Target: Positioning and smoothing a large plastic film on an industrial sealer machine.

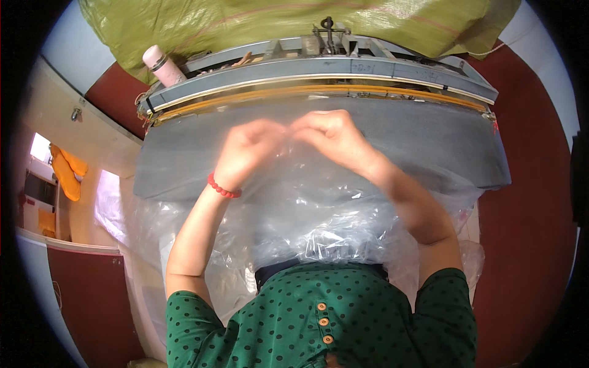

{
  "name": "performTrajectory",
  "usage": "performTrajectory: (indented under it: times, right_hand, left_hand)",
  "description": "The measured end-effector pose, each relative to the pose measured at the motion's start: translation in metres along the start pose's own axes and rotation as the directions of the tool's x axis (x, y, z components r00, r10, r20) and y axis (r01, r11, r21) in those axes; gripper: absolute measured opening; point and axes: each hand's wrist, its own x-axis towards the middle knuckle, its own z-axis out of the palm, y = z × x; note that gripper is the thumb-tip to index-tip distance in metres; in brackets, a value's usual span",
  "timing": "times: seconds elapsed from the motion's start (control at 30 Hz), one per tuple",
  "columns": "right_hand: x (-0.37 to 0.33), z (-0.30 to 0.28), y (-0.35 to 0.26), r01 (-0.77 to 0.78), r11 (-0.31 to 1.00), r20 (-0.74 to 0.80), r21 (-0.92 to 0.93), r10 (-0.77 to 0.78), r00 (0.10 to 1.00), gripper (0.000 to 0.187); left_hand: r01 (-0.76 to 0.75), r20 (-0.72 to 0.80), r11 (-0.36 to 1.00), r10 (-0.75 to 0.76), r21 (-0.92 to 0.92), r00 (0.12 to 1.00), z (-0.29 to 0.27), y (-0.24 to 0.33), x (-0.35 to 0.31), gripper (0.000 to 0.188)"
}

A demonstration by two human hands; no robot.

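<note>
A large sheet of clear plastic film [331, 227] spreads over the grey work surface [429, 135] and hangs in shiny folds over its near edge, towards my lap. My left hand [250, 146], with a red bead bracelet [222, 187] at the wrist, is smeared by motion; its fingers are drawn together at the film. Close beside it, my right hand [334, 136] is closed in a pinch on the film. The fingertips of both hands almost meet above the middle of the surface. Exactly where the film's edge runs between them is hard to make out.
Behind the surface runs a long grey metal frame [276, 72] with orange strips [368, 89] along it and a dark clamp-like fitting [329, 37] on top. A pink bottle [163, 66] leans at its left. Olive woven sheeting [245, 21] covers the back. A pale cabinet door [80, 113] stands left.
</note>
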Motion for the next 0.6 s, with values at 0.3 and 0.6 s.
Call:
performTrajectory:
  times: [0.3, 0.6]
  right_hand:
    - [0.008, 0.053, 0.004, -0.441, 0.478, 0.167, 0.76, 0.512, 0.842, 0.013]
    - [-0.046, -0.066, 0.124, -0.121, 0.741, -0.586, 0.661, 0.61, 0.534, 0.036]
  left_hand:
    - [-0.37, 0.013, 0.279, 0.783, 0.886, 0.622, -0.004, -0.018, 0.002, 0.02]
    - [-0.026, -0.254, 0.423, 0.592, 0.906, 0.765, -0.106, -0.111, 0.022, 0.073]
